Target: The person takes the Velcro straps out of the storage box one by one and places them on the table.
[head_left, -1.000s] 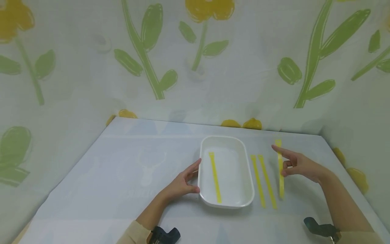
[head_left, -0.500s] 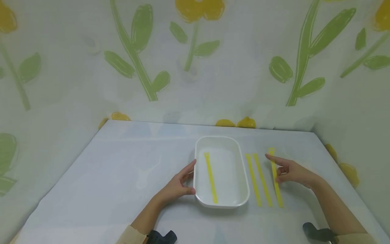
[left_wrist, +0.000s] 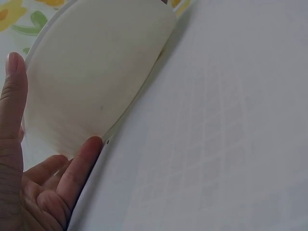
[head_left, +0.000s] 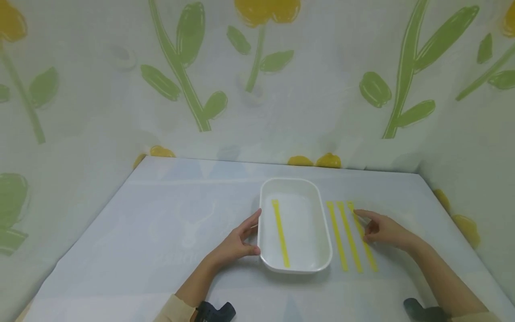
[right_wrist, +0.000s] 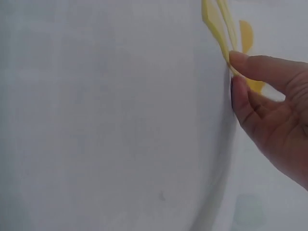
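A white rectangular tray with rounded corners sits on the table, one flat yellow strip lying lengthwise inside it. My left hand rests against the tray's left side, thumb and fingers spread apart along it; the left wrist view shows fingertips at the lower wall. Right of the tray, my right hand pinches a yellow strip between thumb and finger, its index finger reaching to the strip's wider far end. In the right wrist view, the pinched strip extends upward from the fingertips.
Two more yellow strips, a left one and a middle one, lie side by side between the tray and my right hand. The white-covered table extends left. Flower-patterned cloth hangs behind and at both sides.
My right hand has brought its strip left and down to lie beside the two others, and its index finger has lowered onto the strip. The left hand stays at the tray.
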`<state>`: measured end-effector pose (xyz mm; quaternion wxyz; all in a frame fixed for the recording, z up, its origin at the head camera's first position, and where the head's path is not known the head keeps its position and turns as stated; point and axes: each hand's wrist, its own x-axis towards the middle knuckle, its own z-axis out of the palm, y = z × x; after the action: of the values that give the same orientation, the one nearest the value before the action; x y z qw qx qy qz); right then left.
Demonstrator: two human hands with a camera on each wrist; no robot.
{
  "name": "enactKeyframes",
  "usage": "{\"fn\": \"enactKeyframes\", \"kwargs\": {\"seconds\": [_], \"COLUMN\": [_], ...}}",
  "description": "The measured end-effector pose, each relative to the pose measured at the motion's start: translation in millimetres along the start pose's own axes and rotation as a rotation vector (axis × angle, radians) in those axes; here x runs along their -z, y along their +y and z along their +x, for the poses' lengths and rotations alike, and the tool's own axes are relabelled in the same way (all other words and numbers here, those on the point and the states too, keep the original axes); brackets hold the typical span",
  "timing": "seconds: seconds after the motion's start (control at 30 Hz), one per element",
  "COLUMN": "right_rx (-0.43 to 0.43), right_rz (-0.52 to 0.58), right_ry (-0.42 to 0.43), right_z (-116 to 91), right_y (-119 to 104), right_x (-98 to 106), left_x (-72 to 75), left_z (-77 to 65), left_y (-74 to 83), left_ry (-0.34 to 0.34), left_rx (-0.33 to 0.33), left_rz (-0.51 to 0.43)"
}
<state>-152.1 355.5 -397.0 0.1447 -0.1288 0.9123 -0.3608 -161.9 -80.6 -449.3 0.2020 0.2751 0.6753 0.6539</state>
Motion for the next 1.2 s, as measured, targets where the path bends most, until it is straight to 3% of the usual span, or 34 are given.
{"fn": "enactKeyframes", "kwargs": {"seconds": [0.17, 0.5, 0.73, 1.03, 1.2], "right_rx": [0.002, 0.012, -0.032, -0.066, -0.041], "right_rz": [-0.101, -0.099, -0.124, -0.047, 0.001], "right_ry": [0.030, 0.020, 0.043, 0.075, 0.040], "right_z": [-1, -4, -1, 2, 5], "right_y": [-3, -5, -6, -14, -21], "right_x": [-2, -3, -4, -1, 4], "left_x": [-0.4, -1.3, -0.5, -0.4, 0.3], "left_z": [0.8, 1.8, 1.9, 1.7, 1.3], "left_y": [-0.7, -0.5, -0.6, -0.7, -0.8], "left_ry": [-0.002, 0.000, 0.005, -0.005, -0.008], "left_rx": [0.006, 0.008, 0.003, 0.001, -0.008], "left_rz": [-0.001, 0.006, 0.018, 0.011, 0.005]}}
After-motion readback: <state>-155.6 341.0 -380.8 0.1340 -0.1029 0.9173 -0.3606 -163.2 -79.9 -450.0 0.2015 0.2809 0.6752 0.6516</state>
